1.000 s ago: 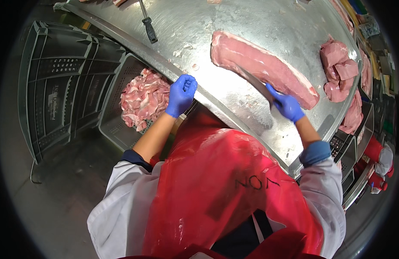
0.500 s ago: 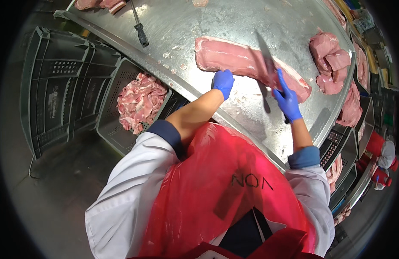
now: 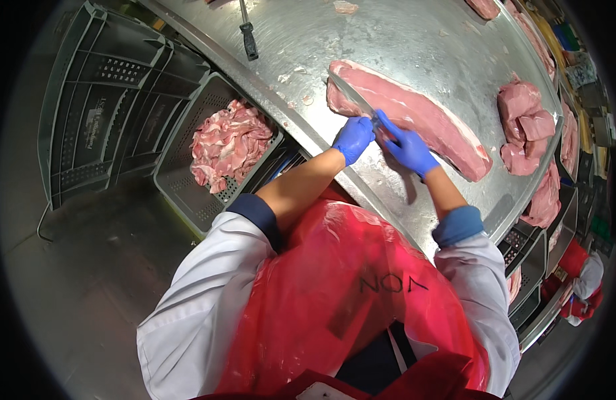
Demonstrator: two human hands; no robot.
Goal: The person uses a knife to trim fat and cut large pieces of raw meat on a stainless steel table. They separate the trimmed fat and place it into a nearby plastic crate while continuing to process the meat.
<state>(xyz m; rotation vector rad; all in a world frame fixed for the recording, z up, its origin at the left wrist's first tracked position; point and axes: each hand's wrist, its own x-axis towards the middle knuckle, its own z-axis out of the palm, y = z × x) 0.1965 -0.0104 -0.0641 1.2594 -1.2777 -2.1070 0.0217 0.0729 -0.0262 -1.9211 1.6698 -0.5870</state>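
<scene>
A long pale-pink pork loin (image 3: 414, 113) lies slantwise on the steel table, with a white fat strip along its far side. My right hand (image 3: 409, 150), in a blue glove, is closed round the handle of a knife, index finger stretched forward. The knife's blade (image 3: 353, 93) lies across the loin's left end, pointing away to the left. My left hand (image 3: 354, 139), also blue-gloved, is closed at the near edge of that end, pinching the meat beside the blade. Its fingertips are partly hidden.
A dark-handled tool (image 3: 248, 41) lies at the table's far left. Several meat chunks (image 3: 524, 127) sit near the right edge of the steel table (image 3: 301, 27). A grey crate (image 3: 178, 183) of meat trimmings (image 3: 231, 147) stands left, below the table edge. Another person (image 3: 584, 280) is far right.
The knife has swung from above the loin's middle to its left end, and my right hand has moved left. My left hand has turned in beside the blade. The view has shifted slightly.
</scene>
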